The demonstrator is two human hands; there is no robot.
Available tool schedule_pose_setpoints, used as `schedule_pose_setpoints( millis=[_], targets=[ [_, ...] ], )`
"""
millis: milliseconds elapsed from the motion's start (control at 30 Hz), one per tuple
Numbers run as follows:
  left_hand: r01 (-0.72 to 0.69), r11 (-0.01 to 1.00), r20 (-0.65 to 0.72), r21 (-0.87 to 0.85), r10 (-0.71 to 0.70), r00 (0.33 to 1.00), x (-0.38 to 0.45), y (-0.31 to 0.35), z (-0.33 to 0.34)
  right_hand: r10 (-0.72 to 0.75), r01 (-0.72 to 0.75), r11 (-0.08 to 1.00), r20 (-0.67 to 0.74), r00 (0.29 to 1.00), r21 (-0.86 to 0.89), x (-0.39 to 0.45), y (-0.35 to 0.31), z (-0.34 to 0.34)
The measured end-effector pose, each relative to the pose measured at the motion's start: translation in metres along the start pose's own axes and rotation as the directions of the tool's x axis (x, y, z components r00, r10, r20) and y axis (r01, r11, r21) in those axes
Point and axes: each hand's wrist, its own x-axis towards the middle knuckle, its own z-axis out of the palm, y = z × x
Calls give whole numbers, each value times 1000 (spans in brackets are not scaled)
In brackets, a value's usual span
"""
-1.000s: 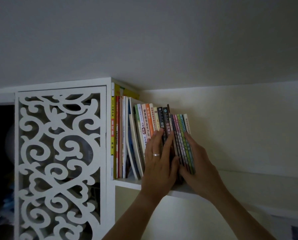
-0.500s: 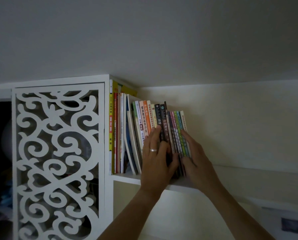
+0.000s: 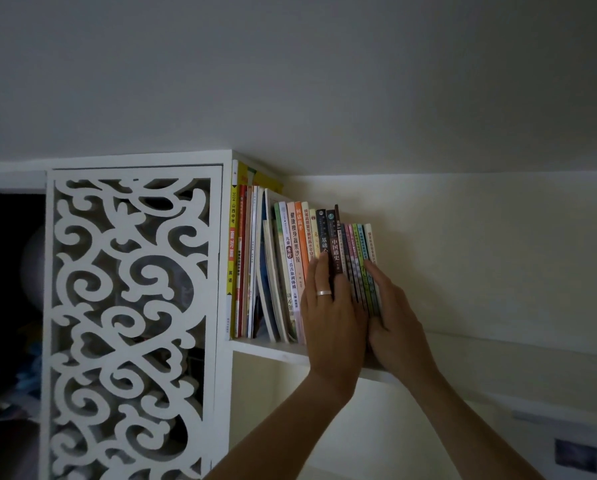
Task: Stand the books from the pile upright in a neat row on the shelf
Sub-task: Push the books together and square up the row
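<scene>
**Both hands flat against the book row on the upper shelf**

The left hand (image 3: 333,306) lies flat on the spines in the middle of the row, fingers straight and together, pointing up. It grips nothing; the palm and fingers press against the dark-spined books (image 3: 328,237). A ring (image 3: 324,293) sits on one finger of this hand.

The right hand (image 3: 394,313) is placed at the right end of the row. Its fingers are extended and lie along the outer face and spines of the thin green and pink books (image 3: 358,258); the thumb side meets the left hand near the bottom of the spines. Nothing is enclosed by this hand either. The two hands touch each other at the thumbs.

The books (image 3: 298,251) stand as one row on the white shelf (image 3: 265,348), spines outward. The tall yellow book (image 3: 233,244) at the left end stands against the cabinet's side panel. Several books just right of it lean, leaving a wedge-shaped gap near their bottom edges. From the orange spine rightward the books stand close together, tilted slightly left at the top. The row ends under the right hand; the shelf continues to the right beyond it.

A white fretwork door (image 3: 130,323) with a scroll pattern closes the cabinet section left of the books. The wall (image 3: 497,254) stands behind the shelf and the ceiling (image 3: 290,81) is just above the cabinet top.
</scene>
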Motion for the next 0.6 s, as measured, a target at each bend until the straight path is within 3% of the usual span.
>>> schedule_pose_setpoints(
  millis=[67, 267, 500, 600],
  targets=[
    [20, 1000, -16, -24, -21, 1000, 1, 1, 3, 0, 0, 1000, -4, 1000, 4, 1, 1, 1],
    [-4, 992, 10, 130, 3, 1000, -1, 4, 8, -12, 11, 1000, -30, 999, -23, 3, 7, 4],
    [163, 978, 63, -134, -155, 986, 1, 16, 2, -6, 8, 1000, -60, 998, 26, 2, 8, 3],
    [187, 975, -8, -122, -190, 982, 7, 16, -13, -31, 32, 999, -65, 997, 15, 3, 7, 4]
  ],
)
